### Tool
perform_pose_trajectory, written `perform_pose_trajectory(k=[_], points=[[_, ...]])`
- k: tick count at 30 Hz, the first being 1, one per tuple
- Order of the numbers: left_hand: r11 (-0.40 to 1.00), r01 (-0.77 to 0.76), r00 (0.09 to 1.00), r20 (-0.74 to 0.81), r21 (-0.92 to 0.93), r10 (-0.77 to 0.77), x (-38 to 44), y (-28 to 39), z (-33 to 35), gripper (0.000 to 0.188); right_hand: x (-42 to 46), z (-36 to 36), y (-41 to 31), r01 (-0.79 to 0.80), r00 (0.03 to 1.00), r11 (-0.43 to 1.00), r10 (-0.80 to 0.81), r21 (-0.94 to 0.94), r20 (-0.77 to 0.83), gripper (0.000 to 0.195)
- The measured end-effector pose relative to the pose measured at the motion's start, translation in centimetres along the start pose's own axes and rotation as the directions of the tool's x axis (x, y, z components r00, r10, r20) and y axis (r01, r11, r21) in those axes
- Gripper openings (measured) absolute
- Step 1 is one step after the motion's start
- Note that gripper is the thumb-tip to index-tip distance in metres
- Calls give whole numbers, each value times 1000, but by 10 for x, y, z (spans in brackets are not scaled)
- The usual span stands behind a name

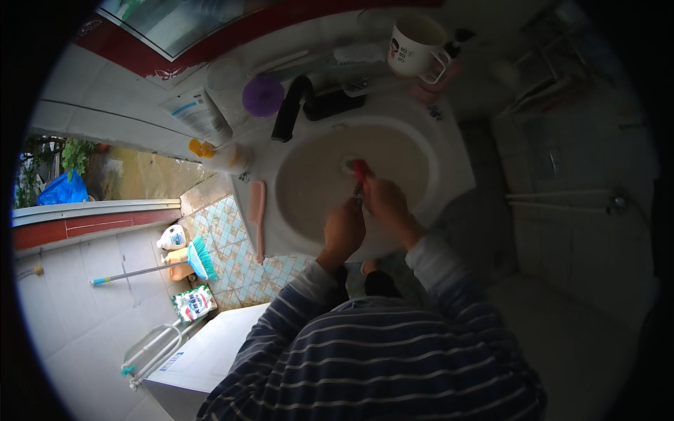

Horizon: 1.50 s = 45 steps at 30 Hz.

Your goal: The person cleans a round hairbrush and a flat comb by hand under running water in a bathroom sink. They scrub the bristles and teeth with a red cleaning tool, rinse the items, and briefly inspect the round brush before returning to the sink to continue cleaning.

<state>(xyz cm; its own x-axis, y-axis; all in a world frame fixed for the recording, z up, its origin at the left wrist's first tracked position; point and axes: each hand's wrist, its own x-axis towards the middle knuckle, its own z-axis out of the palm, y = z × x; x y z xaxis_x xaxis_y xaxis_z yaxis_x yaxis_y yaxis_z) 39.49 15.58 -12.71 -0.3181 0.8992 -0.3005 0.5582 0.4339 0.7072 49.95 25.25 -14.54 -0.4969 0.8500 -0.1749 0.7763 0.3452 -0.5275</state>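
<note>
Both of my hands are over the oval basin of a white washbasin (289, 210). My left hand (345, 227) is closed around the lower part of a slim object with a red end (361, 169). The fingers of my right hand (387, 200) are at its red part, just to the right and above. Dark marks show on the short stretch between the hands. Most of the object is hidden by my fingers, so its exact kind cannot be told. Behind it lies the basin's drain (347, 163). A black faucet (295, 108) stands at the back rim.
A pink comb (257, 221) lies on the left rim. Further back are a yellow-topped pump bottle (231, 158), a squeeze tube (197, 113), a purple round item (263, 96) and a white mug (416, 47). A broom (200, 258) and a washing machine-like white box (221, 342) are lower left.
</note>
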Motion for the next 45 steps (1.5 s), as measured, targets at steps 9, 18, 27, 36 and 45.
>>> perform_pose_trajectory(k=[9, 18, 27, 36, 45], points=[[964, 95, 994, 30, 247, -106, -4, -2, -16, 21, -4, -3, -21, -23, 984, 994, 41, -104, 172, 23], [976, 15, 991, 125, 216, -43, 13, -55, -4, 23, -22, -3, -37, 37, 969, 995, -12, -96, 247, 21], [950, 61, 993, 80, 306, -89, 10, -29, -6, 29, -14, -1, -33, 111, 987, 985, -94, -131, 133, 23], [957, 79, 980, 153, 280, -125, 25, -40, 20, 30, -14, -11, -15, 118, 974, 991, -104, -57, 199, 21], [943, 70, 991, 83, 325, -103, 19, -22, 13, 34, -2, -11, -10, 110, 984, 994, -105, -25, 145, 20]])
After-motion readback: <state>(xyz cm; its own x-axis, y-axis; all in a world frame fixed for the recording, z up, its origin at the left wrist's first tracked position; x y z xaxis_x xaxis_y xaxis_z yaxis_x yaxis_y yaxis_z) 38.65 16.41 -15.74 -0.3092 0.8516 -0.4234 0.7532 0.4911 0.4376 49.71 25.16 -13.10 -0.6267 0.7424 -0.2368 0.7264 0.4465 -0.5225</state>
